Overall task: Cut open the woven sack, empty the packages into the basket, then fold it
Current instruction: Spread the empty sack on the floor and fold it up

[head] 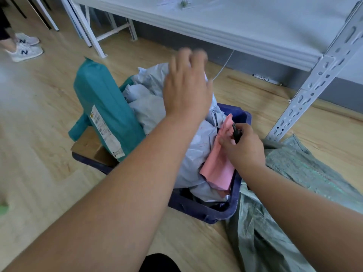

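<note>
The woven sack is lying slack on the floor, right of the blue basket (heaped with grey packages, a teal package and a pink one). The left hand is hovering over the heap, grip spread and blurred. The right hand is pinching a small black tool.

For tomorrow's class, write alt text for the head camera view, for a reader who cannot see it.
A person's left hand reaches, fingers spread, over grey plastic mailer bags heaped in a dark blue plastic basket, while the right hand grips a small black cutter beside a pink mailer. A teal parcel leans at the basket's left; the emptied green woven sack lies on the wooden floor to the right.
</note>
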